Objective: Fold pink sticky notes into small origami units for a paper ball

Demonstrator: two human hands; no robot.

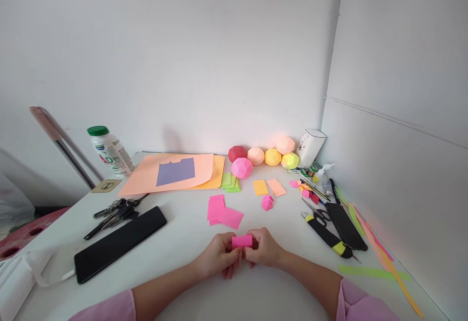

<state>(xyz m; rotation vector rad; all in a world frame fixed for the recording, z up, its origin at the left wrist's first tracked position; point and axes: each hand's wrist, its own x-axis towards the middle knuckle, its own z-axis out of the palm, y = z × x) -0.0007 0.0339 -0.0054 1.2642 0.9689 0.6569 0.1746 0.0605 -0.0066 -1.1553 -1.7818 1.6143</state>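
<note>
A small folded strip of pink paper (242, 241) is stretched between my two hands, low in the middle of the head view. My left hand (218, 255) pinches its left end, and my right hand (266, 249) pinches its right end. Just beyond the hands lie several flat pink paper rectangles (216, 208), overlapping one another. To their right sits a small folded pink paper piece (267, 203) with pointed facets. Behind it rest an orange paper rectangle (261, 187) and a peach one (276, 188). Green paper pieces (230, 182) lie stacked farther left.
Faceted paper balls (242, 168) line the wall beside a white paper holder (310, 148). On the right are a utility knife (327, 235), scissors (321, 216) and paper strips (373, 272). On the left are a black phone (120, 245), keys (119, 211) and a bottle (111, 152).
</note>
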